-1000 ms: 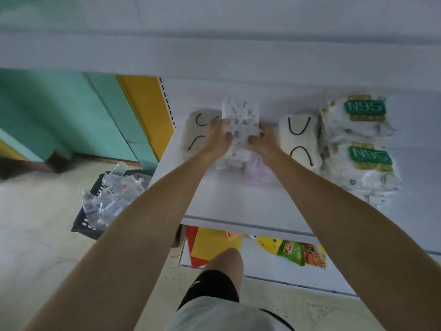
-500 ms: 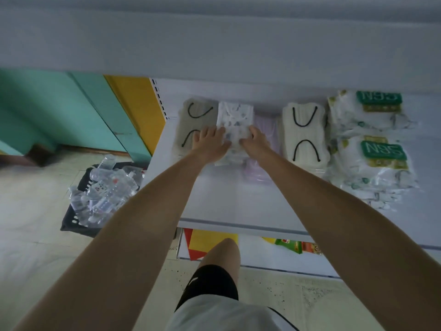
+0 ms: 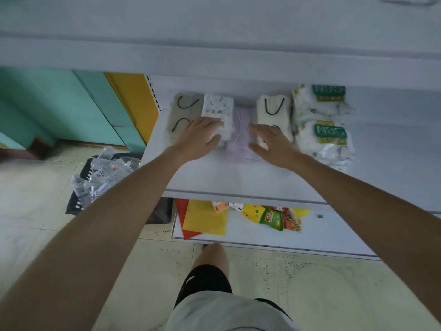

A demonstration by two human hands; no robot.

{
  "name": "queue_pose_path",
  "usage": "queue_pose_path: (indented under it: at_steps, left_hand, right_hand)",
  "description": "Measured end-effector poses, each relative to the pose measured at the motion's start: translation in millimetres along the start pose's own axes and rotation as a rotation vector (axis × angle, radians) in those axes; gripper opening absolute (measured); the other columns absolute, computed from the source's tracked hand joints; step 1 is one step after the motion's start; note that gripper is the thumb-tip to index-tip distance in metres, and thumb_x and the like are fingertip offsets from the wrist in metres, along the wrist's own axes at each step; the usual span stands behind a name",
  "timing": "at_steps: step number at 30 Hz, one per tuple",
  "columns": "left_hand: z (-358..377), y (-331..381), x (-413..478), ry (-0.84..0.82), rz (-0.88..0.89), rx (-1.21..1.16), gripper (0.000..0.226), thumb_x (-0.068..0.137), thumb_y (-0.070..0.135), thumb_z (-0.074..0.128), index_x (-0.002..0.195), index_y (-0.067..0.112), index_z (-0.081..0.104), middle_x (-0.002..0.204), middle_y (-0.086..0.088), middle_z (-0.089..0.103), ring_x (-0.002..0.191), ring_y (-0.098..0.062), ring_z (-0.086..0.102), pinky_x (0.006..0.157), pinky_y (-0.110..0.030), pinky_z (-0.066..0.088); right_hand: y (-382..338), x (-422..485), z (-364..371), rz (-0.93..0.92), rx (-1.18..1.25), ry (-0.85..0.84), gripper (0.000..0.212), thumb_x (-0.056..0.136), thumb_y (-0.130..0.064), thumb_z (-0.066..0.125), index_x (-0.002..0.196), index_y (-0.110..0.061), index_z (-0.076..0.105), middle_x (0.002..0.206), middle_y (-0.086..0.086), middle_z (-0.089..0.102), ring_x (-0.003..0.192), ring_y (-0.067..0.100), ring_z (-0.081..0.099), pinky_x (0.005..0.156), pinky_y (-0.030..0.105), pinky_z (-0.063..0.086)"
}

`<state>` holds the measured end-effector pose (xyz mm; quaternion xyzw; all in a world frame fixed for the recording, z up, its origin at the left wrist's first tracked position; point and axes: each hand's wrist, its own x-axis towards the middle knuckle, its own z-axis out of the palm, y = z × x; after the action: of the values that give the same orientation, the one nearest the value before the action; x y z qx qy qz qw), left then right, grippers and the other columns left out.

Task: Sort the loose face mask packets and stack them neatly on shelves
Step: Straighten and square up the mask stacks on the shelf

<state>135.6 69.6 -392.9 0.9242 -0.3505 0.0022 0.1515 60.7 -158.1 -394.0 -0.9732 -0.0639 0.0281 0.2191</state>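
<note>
Left of shelf [image 3: 214, 179], bottle crate [image 3: 75, 206]

Middle shelf [image 3: 214, 177]: a row of mask stacks is kept along its back, side by side.
Leftmost mask stack [image 3: 182, 113]: placed at the shelf's left end.
Second mask stack [image 3: 216, 107]: set just right of it, touching the middle mask stack [image 3: 241, 139].
Fourth mask stack [image 3: 274, 108]: set right of the middle one.
N95 packs [image 3: 327, 137]: placed at the right end, one behind the other.
Left hand [image 3: 200, 137]: laid on the second stack's near end.
Right hand [image 3: 272, 144]: laid over the fourth stack's near end, fingertips at the middle stack's edge.
Lower shelf [image 3: 334, 235]: flat sheets [image 3: 205, 218] are laid left of snack packets [image 3: 272, 218].
Crate [image 3: 76, 204]: set on the floor left of the shelves, with bottles [image 3: 105, 173] in it.
</note>
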Motion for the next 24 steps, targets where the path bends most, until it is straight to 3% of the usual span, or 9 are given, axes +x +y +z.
queue_pose_path:
  at_steps: [5, 11, 15, 20, 24]
  left_hand:
    - [-46.2, 104.2, -38.1, 0.051, 0.172, 0.035, 0.039, 0.1, 0.023, 0.04, 0.137, 0.013, 0.046, 0.135, -0.009, 0.054, 0.12, -0.027, 0.052, 0.093, -0.035, 0.041]
    - [-110.5, 234.9, -43.1, 0.297, 0.572, 0.108, 0.031, 0.09, 0.012, 0.054, 0.117, 0.001, 0.064, 0.1, -0.017, 0.07, 0.078, -0.033, 0.068, 0.062, -0.038, 0.054]
    - [-145.0, 278.0, -13.9, 0.357, 0.441, 0.086, 0.04, 0.098, 0.024, 0.044, 0.136, 0.013, 0.048, 0.123, -0.011, 0.059, 0.104, -0.03, 0.06, 0.078, -0.038, 0.046]
    - [-159.0, 290.9, 43.7, 0.189, 0.182, 0.155, 0.047, 0.101, 0.036, 0.033, 0.146, 0.024, 0.032, 0.143, -0.006, 0.037, 0.126, -0.025, 0.042, 0.093, -0.035, 0.039]
    - [-150.1, 296.5, 88.7, 0.04, 0.15, 0.093, 0.045, 0.101, 0.039, 0.03, 0.143, 0.024, 0.038, 0.148, -0.005, 0.033, 0.133, -0.024, 0.034, 0.104, -0.037, 0.032]
  right_hand:
    - [-14.9, -107.4, -67.7, -0.133, -0.163, 0.004, 0.053, 0.097, -0.031, 0.046, 0.145, -0.015, 0.031, 0.146, 0.01, 0.039, 0.133, 0.027, 0.036, 0.109, 0.034, 0.026]
    - [-24.6, -200.2, -149.5, -0.307, -0.32, 0.187, 0.044, 0.095, -0.023, 0.052, 0.135, -0.006, 0.047, 0.134, 0.015, 0.053, 0.12, 0.032, 0.051, 0.099, 0.041, 0.038]
    - [-13.9, -225.4, -200.0, -0.238, -0.364, 0.291, 0.044, 0.097, -0.024, 0.048, 0.138, -0.009, 0.043, 0.138, 0.011, 0.048, 0.125, 0.029, 0.045, 0.103, 0.038, 0.032]
    - [21.3, -228.6, -252.8, -0.077, -0.268, 0.482, 0.039, 0.097, -0.023, 0.046, 0.134, -0.009, 0.048, 0.137, 0.012, 0.048, 0.125, 0.03, 0.043, 0.103, 0.037, 0.032]
    - [63.6, -202.8, -277.8, 0.176, -0.224, 0.399, 0.047, 0.098, -0.036, 0.04, 0.141, -0.016, 0.039, 0.144, 0.01, 0.038, 0.134, 0.03, 0.03, 0.11, 0.041, 0.025]
